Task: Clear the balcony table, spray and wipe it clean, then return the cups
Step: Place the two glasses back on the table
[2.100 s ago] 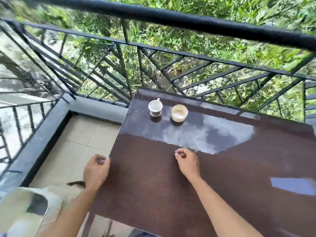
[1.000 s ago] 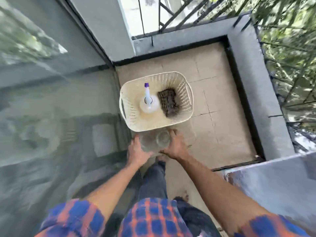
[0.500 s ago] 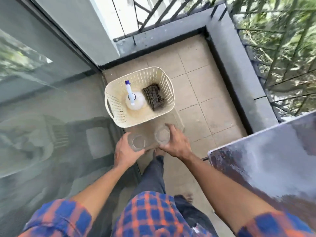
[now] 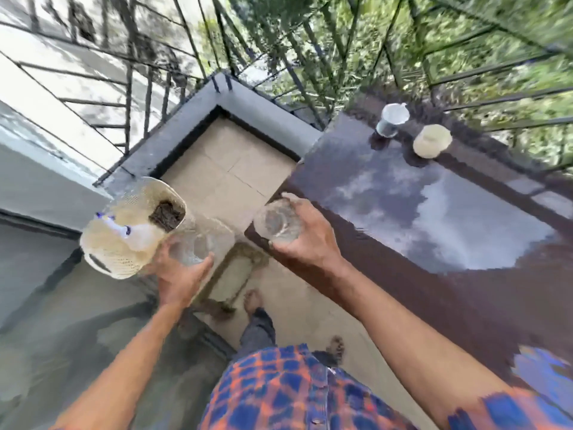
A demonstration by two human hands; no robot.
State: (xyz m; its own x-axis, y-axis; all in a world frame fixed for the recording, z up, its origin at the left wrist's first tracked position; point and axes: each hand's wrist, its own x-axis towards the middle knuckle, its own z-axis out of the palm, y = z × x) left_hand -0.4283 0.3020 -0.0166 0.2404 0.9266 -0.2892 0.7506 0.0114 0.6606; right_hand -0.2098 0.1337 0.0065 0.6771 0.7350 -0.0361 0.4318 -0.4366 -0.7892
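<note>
My right hand (image 4: 305, 240) holds a clear glass (image 4: 276, 223) over the near left corner of the dark brown table (image 4: 465, 299). A second clear glass (image 4: 193, 248) is gripped in my left hand (image 4: 179, 274), above the floor and left of the table. At the table's far edge stand a white cup (image 4: 391, 119) and a cream cup (image 4: 431, 141). The tabletop is glossy and reflects the sky. The picture is blurred by head motion.
A cream plastic basket (image 4: 124, 240) on the tiled floor holds a white spray bottle (image 4: 139, 234) and a dark cloth (image 4: 164, 214). A black metal railing (image 4: 310, 72) and grey kerb (image 4: 248, 103) bound the balcony. A glass door (image 4: 62, 321) is at left. My foot (image 4: 252, 301) is below.
I turned from the table to the floor, picked up two glasses beside the basket, one in each hand, and have swung back toward the table, raising the glasses.
</note>
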